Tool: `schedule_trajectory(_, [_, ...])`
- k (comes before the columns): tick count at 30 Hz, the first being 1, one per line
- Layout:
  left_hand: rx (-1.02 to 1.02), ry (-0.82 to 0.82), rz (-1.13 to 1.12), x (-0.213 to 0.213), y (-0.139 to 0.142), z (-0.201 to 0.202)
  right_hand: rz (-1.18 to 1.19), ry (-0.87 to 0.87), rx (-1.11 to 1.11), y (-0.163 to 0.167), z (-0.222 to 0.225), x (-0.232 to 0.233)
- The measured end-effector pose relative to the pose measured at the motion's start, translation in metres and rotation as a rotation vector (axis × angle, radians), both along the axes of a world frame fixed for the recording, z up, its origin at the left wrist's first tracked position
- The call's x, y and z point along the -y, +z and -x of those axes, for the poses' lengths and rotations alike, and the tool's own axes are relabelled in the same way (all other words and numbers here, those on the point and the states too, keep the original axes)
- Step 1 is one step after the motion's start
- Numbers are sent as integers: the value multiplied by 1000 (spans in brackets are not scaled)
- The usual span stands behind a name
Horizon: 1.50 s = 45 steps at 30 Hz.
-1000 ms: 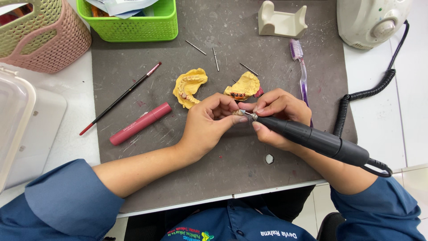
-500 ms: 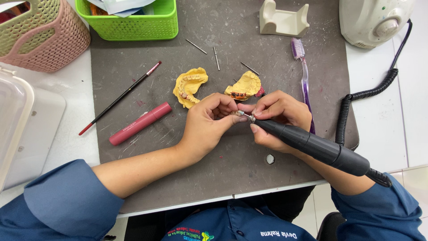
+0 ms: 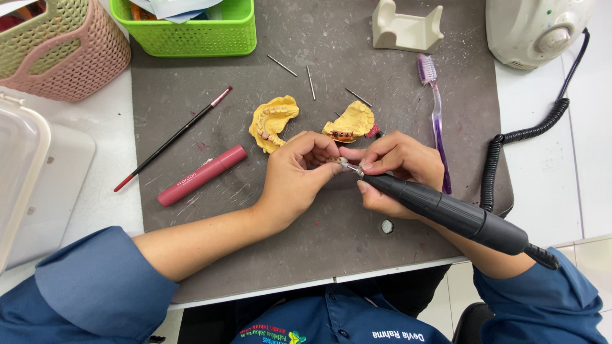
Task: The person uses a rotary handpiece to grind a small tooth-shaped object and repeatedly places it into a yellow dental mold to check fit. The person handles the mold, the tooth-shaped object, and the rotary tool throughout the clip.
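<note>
Your left hand: fingers curled tight, pinching a small dental piece at the middle of the grey mat; the piece is mostly hidden by your fingertips.

Your right hand: fingers closed in a pen grip around the black handpiece, whose metal tip touches the small dental piece. Handpiece body runs from the mat's middle toward its near right corner.

Coiled black cord: along the mat's right edge, leading to the white motor unit past the mat's far right corner.

Two yellow dental casts: left cast and right cast, on the mat just beyond your hands, apart from each other.

Purple toothbrush: on the mat's right part, bristles at the far end, near your right hand.

Pink tube and thin brush: on the mat's left part, lying at a slant, near each other.

Three thin metal pins: scattered on the mat beyond the casts.

Cream holder block: at the mat's far edge.

Green basket: at the mat's far left corner. Pink basket: off the mat, to its far left.

Small white disc: on the mat, just under the handpiece on the near side.
</note>
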State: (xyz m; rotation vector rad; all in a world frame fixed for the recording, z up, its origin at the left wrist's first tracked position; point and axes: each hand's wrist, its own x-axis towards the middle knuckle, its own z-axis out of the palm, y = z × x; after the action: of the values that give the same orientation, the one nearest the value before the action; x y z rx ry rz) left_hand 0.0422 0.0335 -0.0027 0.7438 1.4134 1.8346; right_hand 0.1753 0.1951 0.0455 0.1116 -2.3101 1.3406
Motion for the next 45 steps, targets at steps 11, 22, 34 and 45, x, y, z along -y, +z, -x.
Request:
schedule_trajectory(11, [219,-128,-81,-1,3,2,71,-7,-12,-2,0,-2])
schedule_trajectory(22, [206,-112,-97,-1,1,1,104,-14,3,-2,-3,4])
schedule_trajectory(34, [167,-95,-73,-1,-3,0,60,-2,-25,-3,-2,5])
schedule_trajectory(45, [228,-125,-141,-2,-6,1,65,-3,-28,-6,-1,2])
